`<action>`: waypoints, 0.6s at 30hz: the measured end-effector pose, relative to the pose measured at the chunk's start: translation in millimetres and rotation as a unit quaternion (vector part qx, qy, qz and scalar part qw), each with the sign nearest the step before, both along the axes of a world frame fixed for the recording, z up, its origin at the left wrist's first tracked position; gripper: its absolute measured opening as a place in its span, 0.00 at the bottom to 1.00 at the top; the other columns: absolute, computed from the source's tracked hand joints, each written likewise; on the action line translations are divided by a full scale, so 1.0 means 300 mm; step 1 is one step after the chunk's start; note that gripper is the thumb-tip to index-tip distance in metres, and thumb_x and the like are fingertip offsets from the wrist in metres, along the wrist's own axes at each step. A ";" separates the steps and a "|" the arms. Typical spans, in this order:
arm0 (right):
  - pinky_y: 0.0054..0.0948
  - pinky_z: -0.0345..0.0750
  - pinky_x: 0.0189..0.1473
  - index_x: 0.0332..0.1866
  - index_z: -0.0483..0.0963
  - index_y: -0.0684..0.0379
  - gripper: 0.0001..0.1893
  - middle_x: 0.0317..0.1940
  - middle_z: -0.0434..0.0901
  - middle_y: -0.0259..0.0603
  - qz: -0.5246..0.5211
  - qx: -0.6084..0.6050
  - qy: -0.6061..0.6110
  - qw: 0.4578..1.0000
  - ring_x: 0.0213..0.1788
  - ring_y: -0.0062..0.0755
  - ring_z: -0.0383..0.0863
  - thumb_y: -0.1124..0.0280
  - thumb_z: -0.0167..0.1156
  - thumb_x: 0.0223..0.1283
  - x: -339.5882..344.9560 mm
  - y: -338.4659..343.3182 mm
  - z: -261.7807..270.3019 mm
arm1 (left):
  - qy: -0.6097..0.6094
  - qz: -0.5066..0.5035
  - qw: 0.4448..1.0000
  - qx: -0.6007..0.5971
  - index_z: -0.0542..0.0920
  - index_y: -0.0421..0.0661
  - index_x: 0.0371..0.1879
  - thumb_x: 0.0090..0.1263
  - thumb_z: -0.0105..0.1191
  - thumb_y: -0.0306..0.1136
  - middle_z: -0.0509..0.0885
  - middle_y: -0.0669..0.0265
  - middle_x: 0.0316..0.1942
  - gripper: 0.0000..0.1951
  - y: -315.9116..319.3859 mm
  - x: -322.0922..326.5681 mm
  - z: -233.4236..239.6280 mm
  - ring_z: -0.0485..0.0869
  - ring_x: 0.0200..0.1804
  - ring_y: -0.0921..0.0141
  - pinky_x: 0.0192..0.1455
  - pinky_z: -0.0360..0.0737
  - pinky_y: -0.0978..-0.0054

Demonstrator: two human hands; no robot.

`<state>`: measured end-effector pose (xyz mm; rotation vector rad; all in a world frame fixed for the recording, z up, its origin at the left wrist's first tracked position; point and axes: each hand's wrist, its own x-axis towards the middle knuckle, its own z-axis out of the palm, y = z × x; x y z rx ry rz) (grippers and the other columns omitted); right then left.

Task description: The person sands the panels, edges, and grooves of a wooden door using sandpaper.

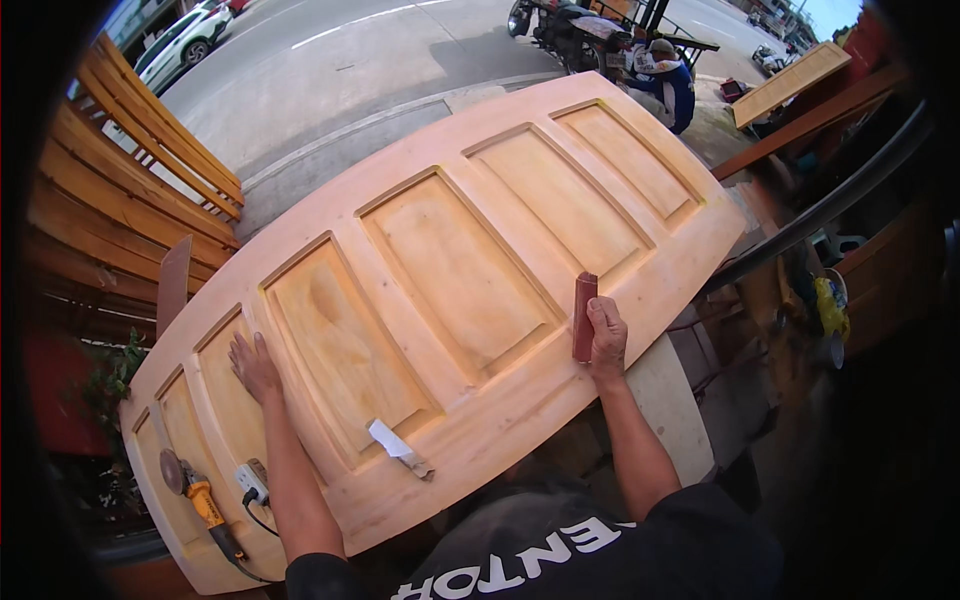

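A large panelled wooden door (442, 420) lies flat before me, with several recessed panels framed by moulded edges. My right hand (609, 337) grips a reddish-brown sanding block (584, 319) over the near rail, beside the lower corner of one panel. Palm down and fingers spread, my left hand (256, 367) rests on the door at the left and holds nothing. Between the hands, a folded strip of sandpaper (399, 448) with a whitish face lies across the near edge of a panel.
A yellow angle grinder (201, 504) with a sanding disc and a socket outlet (253, 478) with a plugged-in cord lie at the door's left end. Wooden slats (142, 165) stand at the left. Beyond the door, a person (667, 82) crouches near a motorcycle (574, 34) beside a road.
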<state>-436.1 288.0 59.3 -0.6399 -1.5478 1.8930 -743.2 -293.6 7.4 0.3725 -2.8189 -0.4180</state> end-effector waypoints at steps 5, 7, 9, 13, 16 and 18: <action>0.24 0.80 0.35 0.54 0.81 0.58 0.12 0.34 0.80 0.30 0.002 -0.032 0.017 0.999 0.30 0.19 0.80 0.60 0.60 0.87 0.019 0.025 0.011 | -0.067 -0.004 0.997 -0.041 0.58 0.54 0.92 0.91 0.35 0.62 0.54 0.52 0.92 0.38 0.041 0.002 0.003 0.50 0.92 0.47 0.93 0.45 0.47; 0.23 0.80 0.35 0.55 0.82 0.59 0.14 0.35 0.82 0.30 0.001 -0.075 0.039 0.996 0.32 0.19 0.81 0.58 0.62 0.85 0.037 0.016 0.020 | -0.063 -0.006 0.997 -0.049 0.57 0.56 0.92 0.92 0.33 0.61 0.54 0.54 0.93 0.37 0.021 0.002 -0.004 0.49 0.93 0.46 0.93 0.44 0.46; 0.23 0.81 0.37 0.58 0.83 0.59 0.17 0.37 0.83 0.30 0.002 -0.138 0.066 0.988 0.33 0.19 0.82 0.56 0.63 0.84 0.114 -0.001 0.039 | -0.061 -0.009 0.997 -0.055 0.57 0.57 0.92 0.92 0.31 0.61 0.53 0.57 0.93 0.36 0.005 0.010 -0.015 0.48 0.93 0.46 0.93 0.43 0.45; 0.25 0.86 0.50 0.73 0.76 0.63 0.32 0.46 0.86 0.34 0.008 -0.226 0.094 0.970 0.45 0.24 0.87 0.46 0.66 0.81 0.404 -0.118 0.104 | -0.090 -0.018 0.993 -0.067 0.56 0.56 0.93 0.93 0.29 0.57 0.53 0.61 0.94 0.34 -0.002 0.055 -0.012 0.46 0.93 0.45 0.93 0.43 0.46; 0.36 0.90 0.52 0.75 0.72 0.63 0.34 0.49 0.86 0.42 0.014 -0.256 0.098 0.962 0.47 0.33 0.89 0.45 0.63 0.82 0.668 -0.230 0.143 | -0.080 -0.038 0.994 -0.062 0.55 0.55 0.93 0.93 0.29 0.56 0.54 0.62 0.94 0.34 0.010 0.121 -0.015 0.46 0.93 0.45 0.93 0.44 0.46; 0.38 0.90 0.52 0.74 0.73 0.63 0.32 0.50 0.87 0.43 0.028 -0.255 0.086 0.963 0.49 0.32 0.89 0.45 0.63 0.82 0.852 -0.266 0.122 | -0.067 -0.051 0.995 -0.055 0.55 0.55 0.93 0.93 0.29 0.56 0.55 0.62 0.93 0.34 0.024 0.160 -0.003 0.46 0.93 0.46 0.93 0.44 0.45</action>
